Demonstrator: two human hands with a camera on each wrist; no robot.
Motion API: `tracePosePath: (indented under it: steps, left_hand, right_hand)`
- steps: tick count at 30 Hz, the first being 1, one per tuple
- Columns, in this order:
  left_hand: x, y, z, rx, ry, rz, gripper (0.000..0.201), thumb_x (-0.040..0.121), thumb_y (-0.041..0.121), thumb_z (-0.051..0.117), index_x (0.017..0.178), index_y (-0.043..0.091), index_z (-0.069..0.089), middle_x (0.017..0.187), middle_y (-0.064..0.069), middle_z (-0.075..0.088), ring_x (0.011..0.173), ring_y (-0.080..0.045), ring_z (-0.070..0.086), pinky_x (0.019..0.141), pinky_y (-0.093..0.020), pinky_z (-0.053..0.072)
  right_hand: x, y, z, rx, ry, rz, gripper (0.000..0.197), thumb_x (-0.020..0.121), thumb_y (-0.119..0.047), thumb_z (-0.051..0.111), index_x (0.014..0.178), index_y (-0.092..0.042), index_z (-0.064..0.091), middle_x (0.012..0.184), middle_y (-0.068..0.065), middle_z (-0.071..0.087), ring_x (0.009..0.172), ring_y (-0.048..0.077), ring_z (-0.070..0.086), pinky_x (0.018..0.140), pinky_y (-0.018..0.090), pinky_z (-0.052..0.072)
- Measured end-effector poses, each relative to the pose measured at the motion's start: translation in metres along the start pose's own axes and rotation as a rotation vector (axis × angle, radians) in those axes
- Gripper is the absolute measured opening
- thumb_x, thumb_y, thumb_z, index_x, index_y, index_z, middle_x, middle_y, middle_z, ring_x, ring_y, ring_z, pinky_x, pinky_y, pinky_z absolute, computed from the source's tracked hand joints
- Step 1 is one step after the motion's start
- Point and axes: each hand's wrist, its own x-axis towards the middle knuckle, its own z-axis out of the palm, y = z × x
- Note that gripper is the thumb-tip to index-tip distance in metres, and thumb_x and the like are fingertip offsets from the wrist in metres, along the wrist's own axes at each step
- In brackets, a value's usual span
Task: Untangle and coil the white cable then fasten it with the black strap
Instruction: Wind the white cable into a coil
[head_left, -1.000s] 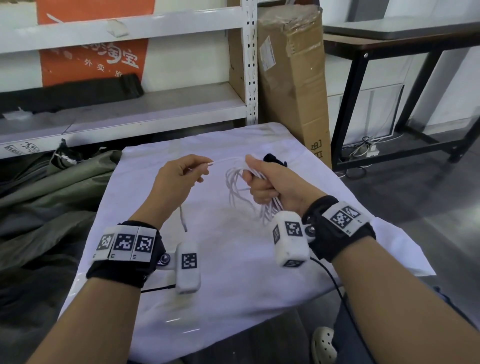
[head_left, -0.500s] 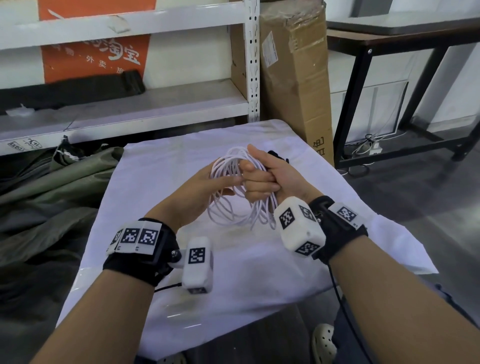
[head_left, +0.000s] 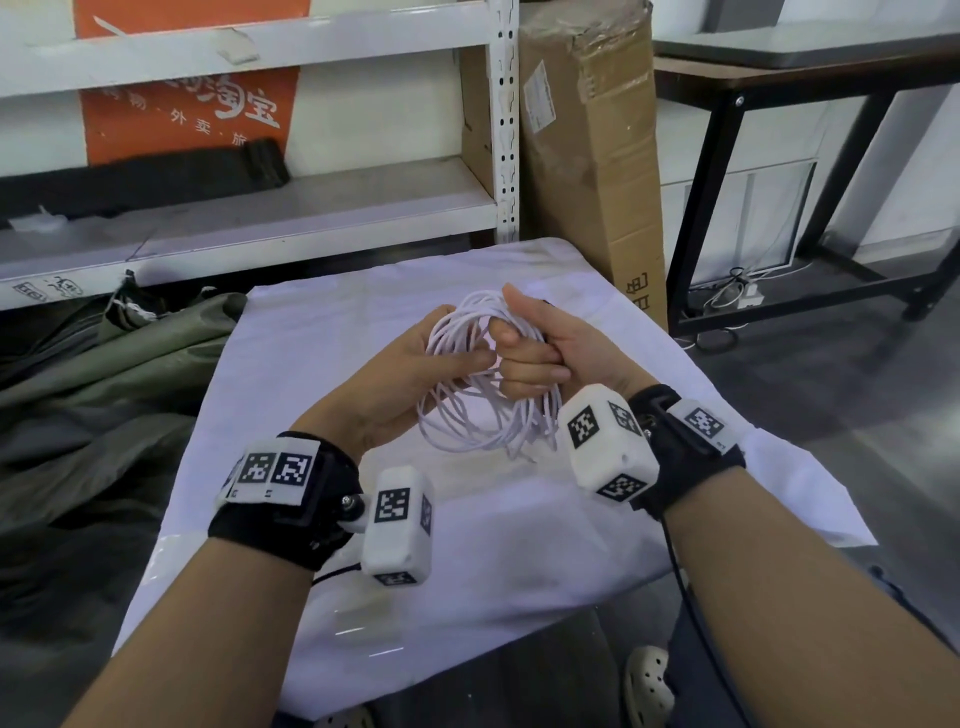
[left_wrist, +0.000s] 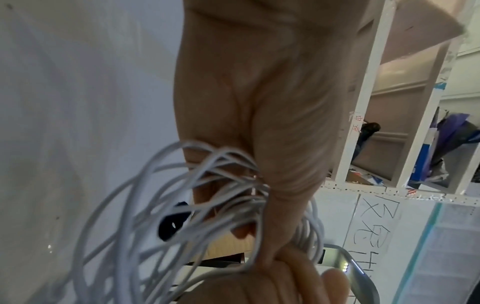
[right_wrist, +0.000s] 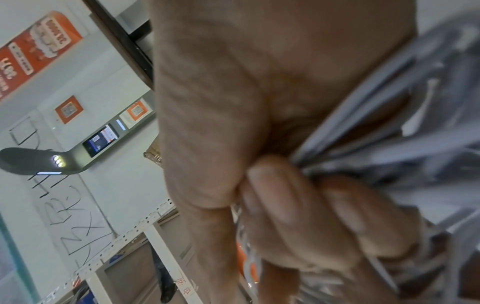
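So my right hand (head_left: 540, 353) had the coiled white cable (head_left: 488, 415) clamped above the bench (head_left: 322, 332), left hand (head_left: 410, 374) pinching its near-side loops, black strap (left_wrist: 172, 224) just behind.

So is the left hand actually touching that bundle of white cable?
Touching. In the head view the left hand has its fingers closed on the white cable loops, beside the right hand gripping the same bundle.

Orange poster (head_left: 187, 104) reads "淘宝", "外卖"; other writing illegible.
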Motion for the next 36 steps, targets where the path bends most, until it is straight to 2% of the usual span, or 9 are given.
tracePosePath:
  steps: [5,8,11,16,20,25,29,33,36]
  left_hand:
    - [0.003,0.000,-0.009,0.446,0.145,-0.007,0.020,0.087,0.001,0.059,0.106,0.005,0.060,0.093,-0.013,0.059,0.080,-0.020,0.054,0.074,-0.032,0.043]
    - [0.006,-0.003,-0.010,0.786,0.386,0.040,0.015,0.088,0.007,0.054,0.087,0.019,0.062,0.087,-0.002,0.057,0.071,-0.017,0.053,0.060,-0.023,0.039]
    - [0.009,-0.007,-0.014,1.011,0.513,0.099,0.012,0.092,0.011,0.050,0.095,0.011,0.061,0.089,-0.005,0.057,0.075,-0.020,0.049,0.052,-0.019,0.029]
    - [0.012,-0.014,-0.017,0.717,0.514,-0.019,0.018,0.091,0.013,0.050,0.087,0.013,0.068,0.086,-0.003,0.070,0.074,-0.018,0.060,0.062,-0.018,0.043]
    - [0.010,-0.008,-0.011,0.052,0.337,-0.064,0.021,0.093,0.008,0.050,0.091,0.000,0.069,0.097,-0.016,0.072,0.095,-0.029,0.066,0.089,-0.038,0.049]
    - [0.003,0.001,-0.002,-0.373,0.129,0.008,0.027,0.096,0.006,0.041,0.077,0.001,0.059,0.058,-0.005,0.052,0.084,-0.029,0.068,0.096,-0.038,0.050]
    - [0.000,0.004,0.006,-0.353,0.128,-0.004,0.020,0.092,0.003,0.042,0.078,0.002,0.057,0.043,0.004,0.029,0.039,-0.011,0.034,0.077,-0.030,0.054]
    - [-0.003,0.009,0.004,-0.092,0.152,-0.127,0.016,0.095,0.000,0.045,0.090,0.003,0.060,0.045,0.006,0.024,0.035,-0.006,0.021,0.042,-0.015,0.029]
    - [-0.006,0.012,-0.005,-0.052,0.162,-0.205,0.014,0.092,0.000,0.049,0.094,0.003,0.062,0.049,0.004,0.037,0.039,-0.005,0.030,0.042,-0.014,0.022]
  right_hand:
    - [-0.004,-0.003,0.000,-0.145,0.280,0.057,0.022,0.089,-0.019,0.055,0.070,-0.009,0.054,0.040,-0.004,0.039,0.059,0.012,0.060,0.066,0.020,0.053]
    - [0.002,-0.004,-0.002,-0.106,0.403,0.032,0.022,0.094,-0.010,0.051,0.074,-0.006,0.057,0.048,-0.002,0.052,0.061,0.011,0.065,0.062,0.019,0.052]
    - [0.009,-0.003,-0.001,-0.134,0.474,-0.024,0.015,0.094,-0.005,0.052,0.083,0.000,0.060,0.054,0.001,0.054,0.056,0.011,0.060,0.050,0.015,0.047]
    - [0.011,0.002,-0.005,-0.382,0.614,-0.112,0.040,0.086,0.006,0.054,0.051,-0.012,0.058,0.056,0.002,0.051,0.044,0.010,0.039,0.040,0.016,0.029]
    - [0.008,0.002,-0.009,-0.507,0.657,-0.141,0.026,0.087,0.009,0.052,0.071,-0.012,0.047,0.054,0.000,0.048,0.042,0.009,0.040,0.040,0.017,0.030]
    - [0.004,-0.001,-0.008,-0.545,0.692,-0.227,0.017,0.086,0.009,0.051,0.080,-0.006,0.057,0.063,0.006,0.049,0.044,0.007,0.046,0.042,0.017,0.035]
    - [0.003,-0.002,-0.008,-0.497,0.710,-0.271,0.021,0.086,0.011,0.050,0.078,-0.006,0.057,0.063,0.006,0.049,0.044,0.009,0.046,0.041,0.016,0.035]
    - [0.002,-0.001,-0.010,-0.360,0.688,-0.214,0.023,0.084,0.014,0.050,0.073,-0.006,0.053,0.054,0.006,0.041,0.045,0.014,0.047,0.042,0.020,0.039]
    - [0.000,-0.001,-0.012,-0.274,0.667,-0.168,0.025,0.084,0.014,0.050,0.069,-0.006,0.049,0.042,0.002,0.039,0.046,0.016,0.049,0.043,0.021,0.042]
